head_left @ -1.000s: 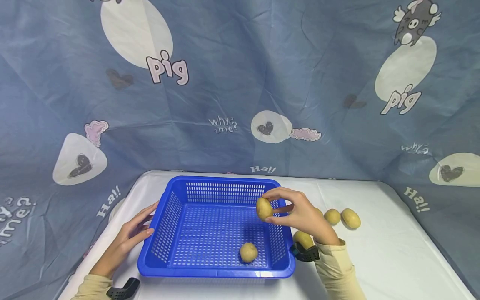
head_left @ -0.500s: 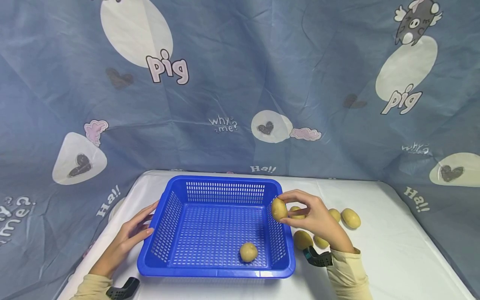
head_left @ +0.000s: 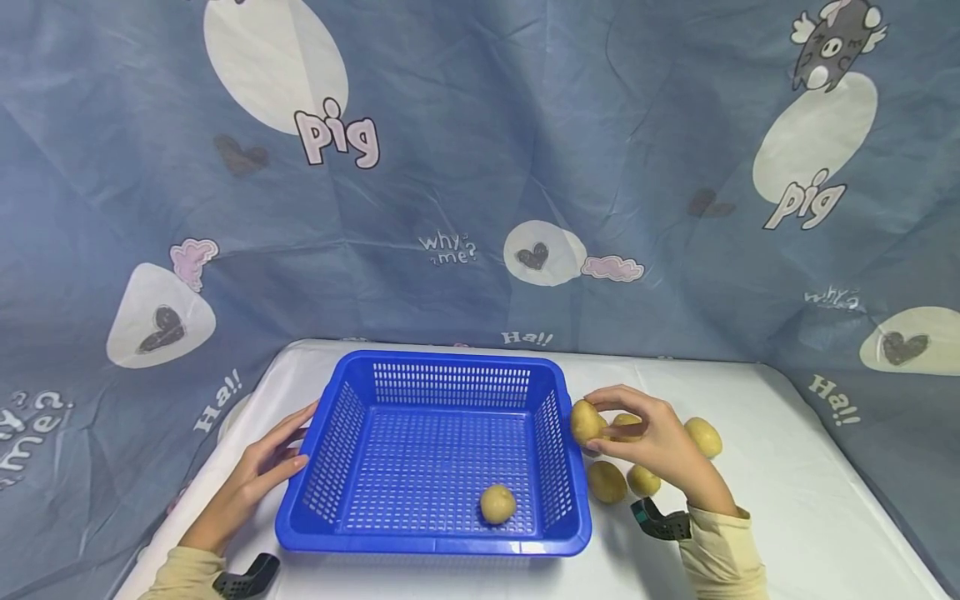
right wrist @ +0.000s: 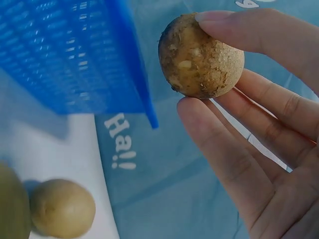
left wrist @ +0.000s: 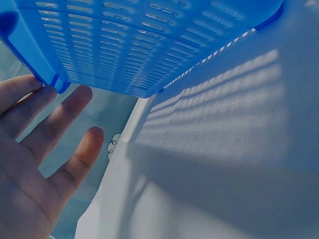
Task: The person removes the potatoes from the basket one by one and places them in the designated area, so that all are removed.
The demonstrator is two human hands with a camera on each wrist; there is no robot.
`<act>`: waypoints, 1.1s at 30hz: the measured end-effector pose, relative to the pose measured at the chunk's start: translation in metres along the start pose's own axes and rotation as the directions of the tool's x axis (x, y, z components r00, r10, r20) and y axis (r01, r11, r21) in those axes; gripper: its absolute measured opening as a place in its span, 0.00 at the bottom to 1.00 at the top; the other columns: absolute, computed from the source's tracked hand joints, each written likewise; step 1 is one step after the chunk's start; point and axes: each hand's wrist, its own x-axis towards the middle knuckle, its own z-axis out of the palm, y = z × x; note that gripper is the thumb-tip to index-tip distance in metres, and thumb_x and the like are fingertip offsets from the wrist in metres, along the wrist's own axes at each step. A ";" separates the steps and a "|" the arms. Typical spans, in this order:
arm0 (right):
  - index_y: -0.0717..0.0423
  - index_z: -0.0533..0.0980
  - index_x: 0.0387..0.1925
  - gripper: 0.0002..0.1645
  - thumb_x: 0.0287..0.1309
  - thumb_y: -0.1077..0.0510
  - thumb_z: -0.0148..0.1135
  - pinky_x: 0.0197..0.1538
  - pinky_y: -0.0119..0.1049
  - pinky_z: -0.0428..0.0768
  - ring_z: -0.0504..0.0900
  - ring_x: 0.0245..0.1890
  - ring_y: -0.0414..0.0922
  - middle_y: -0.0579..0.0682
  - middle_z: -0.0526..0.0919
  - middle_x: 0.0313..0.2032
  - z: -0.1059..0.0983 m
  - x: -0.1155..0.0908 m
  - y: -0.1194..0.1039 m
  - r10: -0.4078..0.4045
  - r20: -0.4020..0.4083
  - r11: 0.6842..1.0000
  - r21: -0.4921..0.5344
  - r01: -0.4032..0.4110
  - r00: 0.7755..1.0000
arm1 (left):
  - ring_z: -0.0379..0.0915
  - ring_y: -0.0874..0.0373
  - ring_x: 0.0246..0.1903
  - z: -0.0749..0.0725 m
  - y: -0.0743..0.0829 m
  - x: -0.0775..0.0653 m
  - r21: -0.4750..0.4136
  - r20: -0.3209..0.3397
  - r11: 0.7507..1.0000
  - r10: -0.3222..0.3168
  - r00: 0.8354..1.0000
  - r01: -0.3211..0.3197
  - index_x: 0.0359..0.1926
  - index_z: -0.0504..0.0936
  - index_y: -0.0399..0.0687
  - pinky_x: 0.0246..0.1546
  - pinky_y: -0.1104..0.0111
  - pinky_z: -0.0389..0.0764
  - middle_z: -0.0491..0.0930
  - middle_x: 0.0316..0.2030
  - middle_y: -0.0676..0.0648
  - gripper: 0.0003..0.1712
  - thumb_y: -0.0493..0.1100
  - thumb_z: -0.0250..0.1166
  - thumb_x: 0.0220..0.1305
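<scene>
My right hand (head_left: 660, 446) pinches a potato (head_left: 586, 422) between thumb and fingertips, just outside the right rim of a blue plastic basket (head_left: 431, 546). Up close in the right wrist view, the held potato (right wrist: 199, 57) has rough, brown-flecked skin, and the basket's edge (right wrist: 142, 74) stands a small gap away. My left hand (head_left: 262, 467) touches the basket's left rim with fingers spread and fairly straight. From the left wrist, the fingertips of that hand (left wrist: 45, 134) show right at the rim. Inside the basket, one potato (head_left: 498, 505) lies near the front right.
Several more potatoes lie on the white-covered table right of the basket, among them one near the rim (head_left: 606, 482), one beside it (head_left: 643, 480) and one farther right (head_left: 702, 437). A blue patterned cloth (head_left: 450, 167) hangs behind the table.
My right hand has moved right with the potato, from above the basket's inside to beyond its right rim. The left hand and the basket stay put.
</scene>
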 end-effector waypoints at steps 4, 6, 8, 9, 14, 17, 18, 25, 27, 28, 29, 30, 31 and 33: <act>0.53 0.81 0.55 0.30 0.49 0.63 0.81 0.46 0.36 0.89 0.84 0.51 0.32 0.55 0.86 0.53 -0.006 -0.007 0.005 0.011 -0.013 1.000 -0.018 -0.012 1.000 | 0.68 0.75 0.64 0.000 0.000 0.000 0.005 -0.003 1.000 -0.011 1.000 0.011 0.80 0.60 0.45 0.59 0.84 0.68 0.65 0.75 0.63 0.37 0.32 0.54 0.71; 0.53 0.81 0.55 0.30 0.48 0.65 0.81 0.45 0.37 0.89 0.84 0.50 0.32 0.55 0.86 0.53 -0.009 -0.011 0.008 0.019 -0.016 1.000 -0.019 -0.019 1.000 | 0.68 0.75 0.64 -0.001 0.000 -0.001 0.008 -0.004 1.000 -0.022 1.000 0.022 0.80 0.60 0.46 0.59 0.84 0.68 0.65 0.75 0.63 0.37 0.32 0.54 0.71; 0.54 0.81 0.55 0.30 0.48 0.65 0.81 0.45 0.37 0.89 0.84 0.50 0.33 0.56 0.86 0.53 -0.012 -0.015 0.011 0.026 -0.019 0.999 -0.022 -0.027 0.999 | 0.68 0.75 0.64 -0.001 0.000 -0.001 0.012 -0.004 1.000 -0.028 1.000 0.028 0.80 0.60 0.47 0.59 0.84 0.68 0.65 0.75 0.63 0.37 0.33 0.54 0.72; 0.54 0.81 0.55 0.30 0.47 0.66 0.81 0.45 0.37 0.89 0.84 0.50 0.32 0.56 0.86 0.53 -0.014 -0.017 0.012 0.032 -0.021 0.999 -0.026 -0.032 0.999 | 0.68 0.76 0.64 -0.001 0.000 -0.001 0.014 -0.005 0.999 -0.030 1.000 0.030 0.80 0.60 0.47 0.59 0.84 0.68 0.64 0.75 0.63 0.37 0.33 0.54 0.72; 0.54 0.81 0.55 0.31 0.48 0.64 0.81 0.47 0.35 0.89 0.84 0.50 0.31 0.55 0.86 0.52 -0.022 -0.027 0.019 0.079 -0.033 0.995 -0.063 -0.080 0.996 | 0.68 0.76 0.64 -0.001 0.000 -0.001 0.018 -0.004 0.999 -0.034 0.999 0.035 0.80 0.60 0.48 0.60 0.84 0.68 0.64 0.75 0.63 0.37 0.33 0.54 0.72; 0.51 0.81 0.55 0.31 0.48 0.60 0.82 0.47 0.35 0.89 0.84 0.50 0.30 0.53 0.86 0.52 -0.026 -0.033 0.022 0.110 -0.044 0.990 -0.088 -0.113 0.993 | 0.68 0.76 0.64 0.000 0.000 0.000 0.015 -0.001 1.000 -0.028 1.000 0.028 0.80 0.60 0.47 0.60 0.84 0.68 0.64 0.75 0.63 0.37 0.33 0.54 0.72; 0.51 0.81 0.55 0.31 0.49 0.60 0.82 0.46 0.35 0.89 0.84 0.49 0.30 0.52 0.86 0.52 -0.028 -0.035 0.024 0.117 -0.047 0.988 -0.098 -0.121 0.992 | 0.68 0.76 0.64 0.000 0.001 0.000 0.012 0.000 1.000 -0.024 1.000 0.024 0.80 0.60 0.47 0.60 0.84 0.68 0.64 0.76 0.62 0.37 0.33 0.54 0.72; 0.54 0.81 0.55 0.30 0.49 0.62 0.82 0.45 0.35 0.89 0.84 0.49 0.29 0.56 0.86 0.53 -0.035 -0.046 0.034 0.120 -0.053 0.986 -0.114 -0.125 0.991 | 0.69 0.74 0.64 -0.001 0.000 0.000 -0.006 0.007 1.000 0.005 1.000 -0.005 0.80 0.59 0.46 0.60 0.84 0.69 0.64 0.76 0.60 0.37 0.31 0.53 0.72; 0.54 0.81 0.55 0.29 0.49 0.62 0.81 0.44 0.35 0.89 0.83 0.49 0.29 0.56 0.86 0.52 -0.037 -0.050 0.037 0.124 -0.057 0.983 -0.126 -0.130 0.991 | 0.69 0.74 0.65 0.000 0.000 0.000 -0.004 0.007 1.000 0.006 1.000 -0.006 0.80 0.59 0.46 0.60 0.84 0.69 0.64 0.76 0.60 0.37 0.31 0.53 0.72; 0.53 0.81 0.55 0.29 0.50 0.61 0.81 0.44 0.34 0.89 0.83 0.49 0.29 0.56 0.86 0.52 -0.038 -0.053 0.039 0.125 -0.059 0.982 -0.136 -0.132 0.990 | 0.69 0.74 0.65 0.000 0.000 0.000 -0.005 0.007 1.000 0.005 1.000 -0.005 0.80 0.59 0.46 0.60 0.84 0.69 0.64 0.76 0.60 0.37 0.31 0.53 0.72; 0.53 0.81 0.55 0.29 0.50 0.61 0.81 0.44 0.34 0.89 0.83 0.49 0.28 0.56 0.85 0.52 -0.039 -0.055 0.040 0.128 -0.062 0.980 -0.146 -0.136 0.990 | 0.69 0.74 0.65 -0.001 0.000 0.000 -0.006 0.007 1.000 0.003 1.000 -0.003 0.80 0.60 0.46 0.60 0.84 0.69 0.64 0.76 0.60 0.37 0.31 0.53 0.72; 0.53 0.80 0.55 0.29 0.50 0.61 0.81 0.44 0.33 0.89 0.82 0.49 0.27 0.56 0.84 0.52 -0.041 -0.058 0.042 0.131 -0.062 0.978 -0.154 -0.140 0.989 | 0.69 0.74 0.65 0.000 0.000 0.000 -0.004 0.008 1.000 0.003 1.000 -0.003 0.80 0.59 0.46 0.60 0.84 0.69 0.64 0.76 0.60 0.37 0.31 0.53 0.72; 0.53 0.80 0.56 0.29 0.51 0.61 0.80 0.44 0.33 0.89 0.82 0.49 0.27 0.56 0.83 0.53 -0.042 -0.060 0.043 0.134 -0.063 0.977 -0.156 -0.143 0.989 | 0.69 0.74 0.65 0.000 0.000 0.000 -0.005 0.008 1.000 0.000 1.000 0.000 0.80 0.59 0.46 0.60 0.84 0.69 0.64 0.76 0.60 0.37 0.31 0.53 0.72; 0.54 0.80 0.57 0.30 0.50 0.62 0.80 0.44 0.32 0.89 0.82 0.50 0.27 0.55 0.82 0.53 -0.044 -0.064 0.046 0.137 -0.066 0.976 -0.160 -0.146 0.988 | 0.68 0.74 0.64 -0.001 0.001 -0.001 -0.006 0.007 1.000 -0.008 1.000 0.008 0.80 0.60 0.46 0.60 0.84 0.68 0.64 0.76 0.61 0.37 0.32 0.53 0.72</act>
